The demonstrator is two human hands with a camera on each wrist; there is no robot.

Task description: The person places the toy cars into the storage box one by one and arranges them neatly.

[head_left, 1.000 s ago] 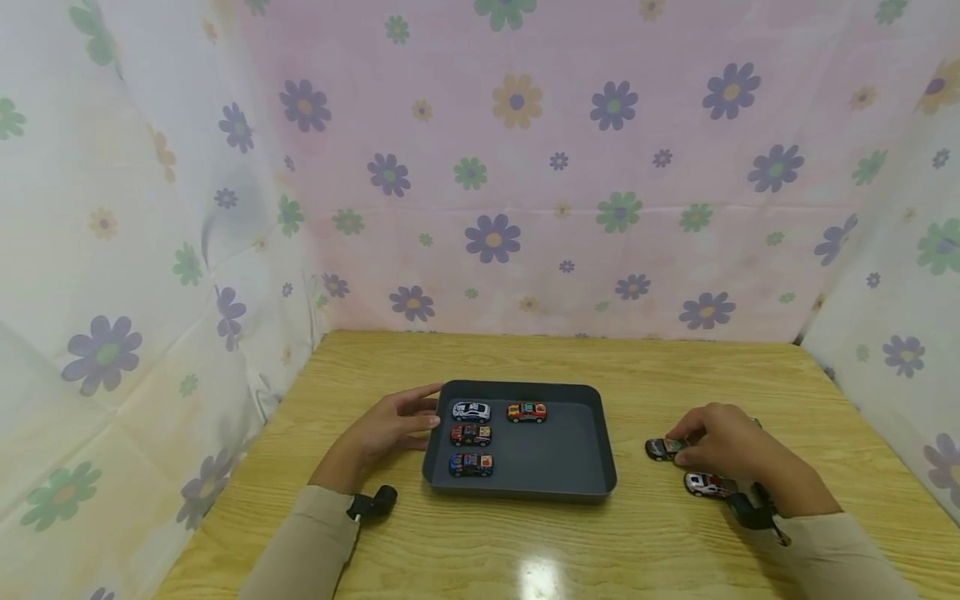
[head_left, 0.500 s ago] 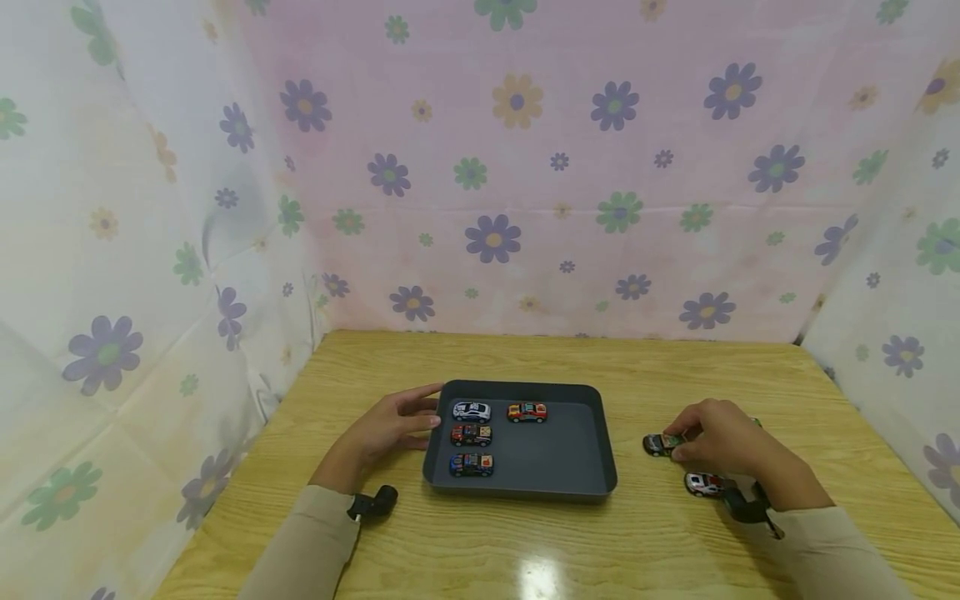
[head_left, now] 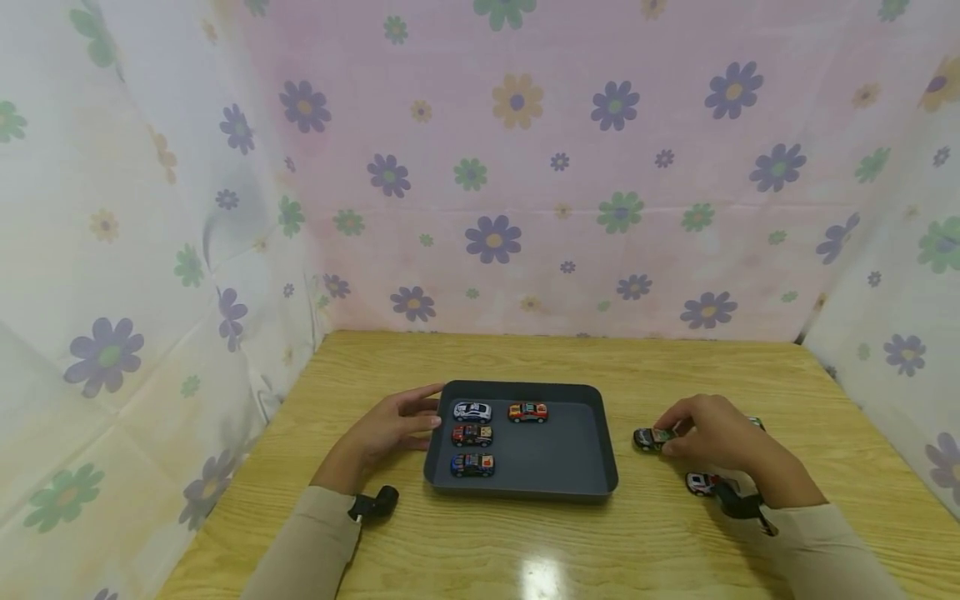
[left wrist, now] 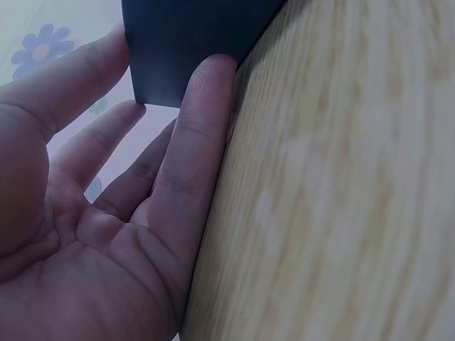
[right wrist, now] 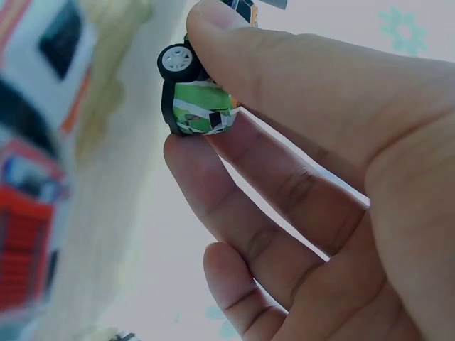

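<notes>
My right hand (head_left: 708,429) pinches a dark toy car (head_left: 645,439) between thumb and fingers, right of the tray. In the right wrist view, the car's green-and-white end (right wrist: 201,103) and one wheel show; the thumb covers part of it. My left hand (head_left: 384,431) rests its fairly straight fingers against the left wall of the grey tray (head_left: 525,493), as the left wrist view also shows. Inside the tray, a white car (head_left: 472,412), a red-and-black car (head_left: 472,435) and a blue-and-black car (head_left: 472,465) form a left column. A red-and-yellow car (head_left: 528,412) stands right of the top one.
A white-and-red toy car (head_left: 701,483) stands on the wooden table (head_left: 570,542) beside my right wrist, partly covered by the wrist camera. Another car (head_left: 756,423) is mostly hidden behind the right hand. Flowered cloth (head_left: 491,167) hangs behind and at both sides.
My right hand has moved a little left and away from me, carrying the dark toy car towards the tray. The left hand and the tray have stayed in place.
</notes>
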